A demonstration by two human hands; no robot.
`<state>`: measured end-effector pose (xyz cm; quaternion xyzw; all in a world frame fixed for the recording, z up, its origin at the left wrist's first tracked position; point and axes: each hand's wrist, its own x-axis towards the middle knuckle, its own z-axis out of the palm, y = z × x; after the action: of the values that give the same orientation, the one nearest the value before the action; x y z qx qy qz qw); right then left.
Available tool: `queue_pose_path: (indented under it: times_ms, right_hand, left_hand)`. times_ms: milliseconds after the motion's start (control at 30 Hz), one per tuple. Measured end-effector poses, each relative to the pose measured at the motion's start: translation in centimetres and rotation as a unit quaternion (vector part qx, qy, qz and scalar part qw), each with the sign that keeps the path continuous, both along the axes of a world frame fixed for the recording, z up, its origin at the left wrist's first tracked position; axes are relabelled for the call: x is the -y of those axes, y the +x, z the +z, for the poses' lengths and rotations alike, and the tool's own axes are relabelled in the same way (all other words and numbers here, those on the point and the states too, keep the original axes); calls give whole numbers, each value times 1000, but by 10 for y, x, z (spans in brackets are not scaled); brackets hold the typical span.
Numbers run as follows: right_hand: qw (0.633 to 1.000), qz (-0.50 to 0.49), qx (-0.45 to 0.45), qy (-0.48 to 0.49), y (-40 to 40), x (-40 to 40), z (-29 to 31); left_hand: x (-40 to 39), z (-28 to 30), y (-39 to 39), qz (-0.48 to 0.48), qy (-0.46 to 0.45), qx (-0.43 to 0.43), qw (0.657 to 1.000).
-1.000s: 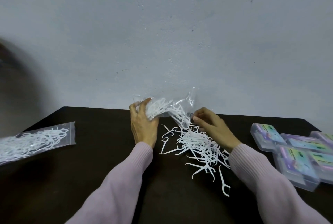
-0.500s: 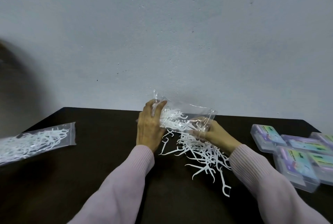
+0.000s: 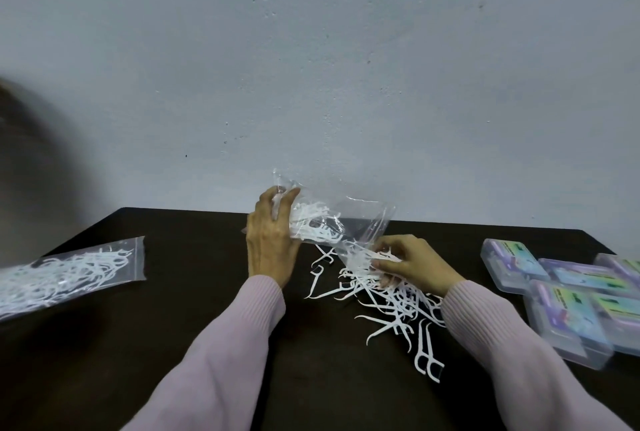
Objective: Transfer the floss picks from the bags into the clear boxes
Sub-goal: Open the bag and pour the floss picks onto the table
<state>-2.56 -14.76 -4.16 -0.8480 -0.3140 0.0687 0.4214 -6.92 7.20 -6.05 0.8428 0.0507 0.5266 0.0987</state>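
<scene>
Your left hand (image 3: 272, 240) grips the bag (image 3: 341, 222) high while your right hand (image 3: 412, 266) pinches its lower end; floss picks (image 3: 388, 295) pile beneath that grip; shake hard and, likely, they scatter off the surface (image 3: 194, 292).

Colours. Table (image 3: 173, 326): very dark brown, plain. Wall (image 3: 311, 66): pale blue-grey, faintly speckled. Floss picks (image 3: 391, 295): white throughout, both loose and bagged. Held bag (image 3: 349, 222) and second bag (image 3: 69, 271): colourless, transparent, with white glints. Clear boxes (image 3: 561, 295): translucent, showing lilac, green and pale blue labels with dark print. Sleeves (image 3: 221, 354): pale pinkish lilac, finely ribbed at the cuffs.
</scene>
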Motion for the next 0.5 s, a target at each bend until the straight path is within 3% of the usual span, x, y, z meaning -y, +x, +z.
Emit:
queue_pose_path:
  times_ms: [233, 500]
  right_hand:
    - [997, -20, 71, -34, 7, 3, 0]
    - [989, -33, 51, 135, 4, -2, 6]
  left_hand:
    - [-6, -1, 0, 24, -86, -13, 996]
    - [2, -3, 2, -37, -99, -20, 994]
